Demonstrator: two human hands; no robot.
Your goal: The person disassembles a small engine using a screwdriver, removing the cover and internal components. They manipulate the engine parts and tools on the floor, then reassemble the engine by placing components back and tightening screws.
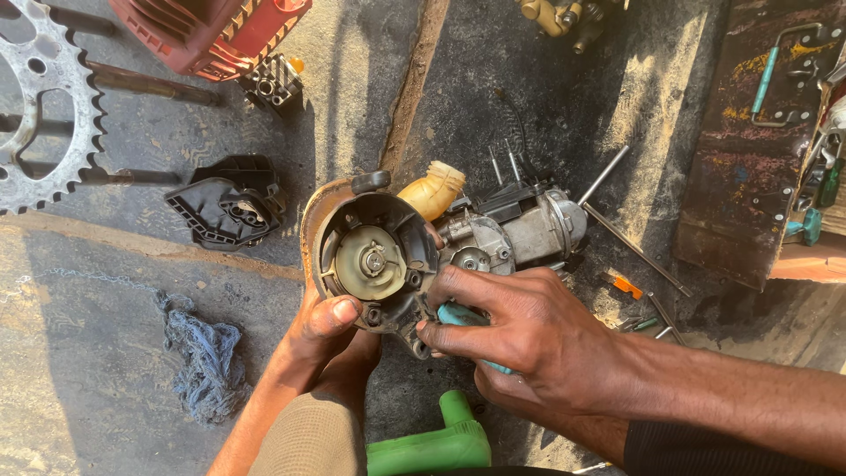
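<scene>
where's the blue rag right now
In the head view, the blue rag lies on the concrete at lower left, just left of the left hand.

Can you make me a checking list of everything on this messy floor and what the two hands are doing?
Surface: stained concrete floor.
Job's things: small engine; round black housing at its end.
Clutter: blue rag, sprocket, black plastic cover, metal rods, red casing.
Grippers: left hand grips the housing rim; right hand holds a teal-handled tool.
Cables: thin wire.
Surroundings: rusty toolbox.
</scene>
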